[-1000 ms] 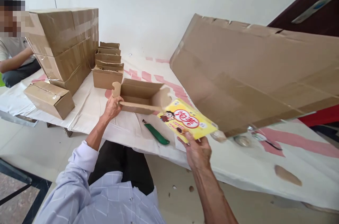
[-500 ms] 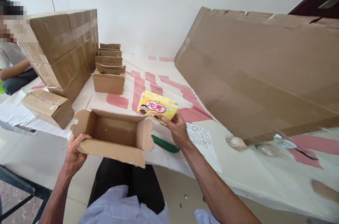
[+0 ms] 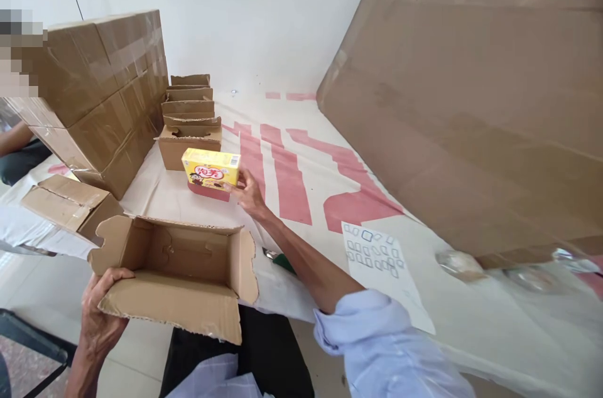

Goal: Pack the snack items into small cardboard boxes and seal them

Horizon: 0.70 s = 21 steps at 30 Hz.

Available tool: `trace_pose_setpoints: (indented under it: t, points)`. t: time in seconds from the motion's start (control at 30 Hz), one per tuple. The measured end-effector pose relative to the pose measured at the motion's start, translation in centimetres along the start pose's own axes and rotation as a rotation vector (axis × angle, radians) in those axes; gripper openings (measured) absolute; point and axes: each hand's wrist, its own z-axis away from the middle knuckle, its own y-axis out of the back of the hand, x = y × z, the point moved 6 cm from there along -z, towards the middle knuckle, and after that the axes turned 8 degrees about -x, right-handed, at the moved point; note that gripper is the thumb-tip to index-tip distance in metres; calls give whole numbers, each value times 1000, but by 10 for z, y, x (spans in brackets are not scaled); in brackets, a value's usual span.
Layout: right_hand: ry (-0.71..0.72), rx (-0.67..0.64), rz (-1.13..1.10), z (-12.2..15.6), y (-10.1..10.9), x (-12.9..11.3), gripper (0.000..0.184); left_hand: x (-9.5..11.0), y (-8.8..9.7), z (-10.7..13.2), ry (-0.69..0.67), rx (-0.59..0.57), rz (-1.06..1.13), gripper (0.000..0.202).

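Note:
My left hand grips the near-left corner of an open, empty cardboard carton, held over my lap at the table's front edge. My right hand reaches forward over the table and holds a yellow snack box by its right end; the box is just in front of the nearest small carton. A green utility knife lies on the table, partly hidden under my right forearm.
A row of small open cartons runs toward the wall. Taped big boxes stack at left, with a smaller taped box in front. A large flattened cardboard sheet leans at right. A sticker sheet lies nearby. Another person sits far left.
My right hand carried the yellow box from the right over to the left, toward the row of cartons. My left hand pulled the open carton off the table toward my lap.

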Motion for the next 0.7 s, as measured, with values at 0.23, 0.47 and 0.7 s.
trace_pose_setpoints:
  t: [0.23,0.47,0.7]
  points:
    - [-147,-56,503,-36,-9,38,51,1,-15,-15,24,63,-10,28]
    - [-221,-150,577,-47,-18,27,69,-1,-24,-36,88,144,9,23]
    - [-198,-258,653,-7,22,4,48,-17,-43,-66,127,278,147,19]
